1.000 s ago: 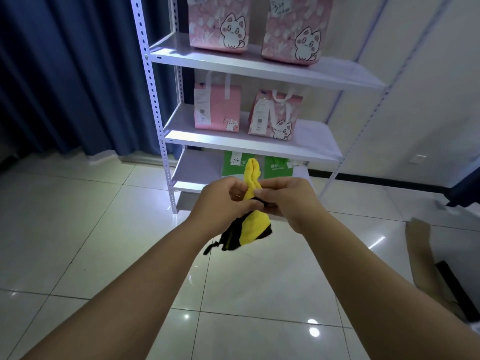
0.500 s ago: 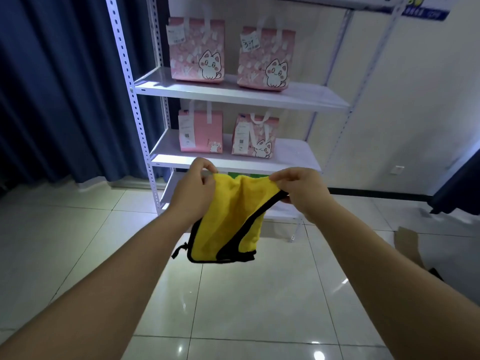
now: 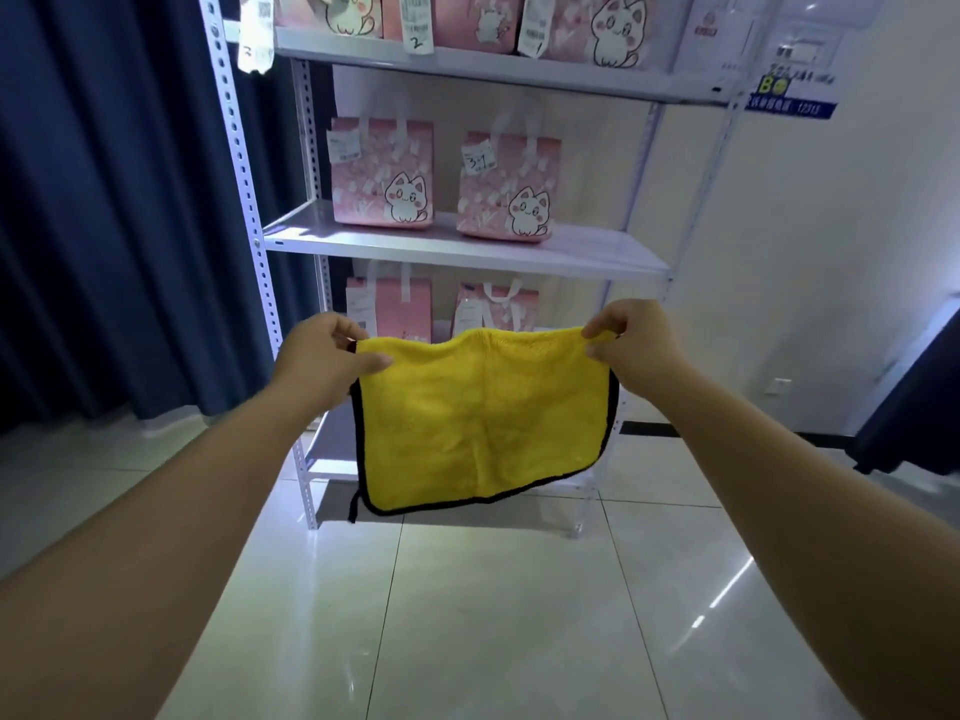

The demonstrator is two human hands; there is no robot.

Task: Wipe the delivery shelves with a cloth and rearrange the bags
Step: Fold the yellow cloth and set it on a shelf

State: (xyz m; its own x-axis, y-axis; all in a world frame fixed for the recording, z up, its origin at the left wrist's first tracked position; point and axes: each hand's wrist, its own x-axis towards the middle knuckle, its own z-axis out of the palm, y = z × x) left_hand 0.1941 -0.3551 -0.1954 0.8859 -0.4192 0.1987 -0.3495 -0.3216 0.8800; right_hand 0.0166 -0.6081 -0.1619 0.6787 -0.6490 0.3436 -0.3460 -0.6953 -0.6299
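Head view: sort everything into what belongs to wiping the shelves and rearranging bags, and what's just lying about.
For the job: yellow cloth, pinched at its top corners by left hand and right hand; white shelves; pink cat bags on them.
Just there: dark blue curtain; wall socket; blue sign on the wall.

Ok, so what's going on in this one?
A person faces a white rack, holding a yellow cloth spread out in the air. The left hand pinches its top left corner, the right hand the top right. Pink bags sit on the shelves. The cloth touches no shelf, so wiping has not started.
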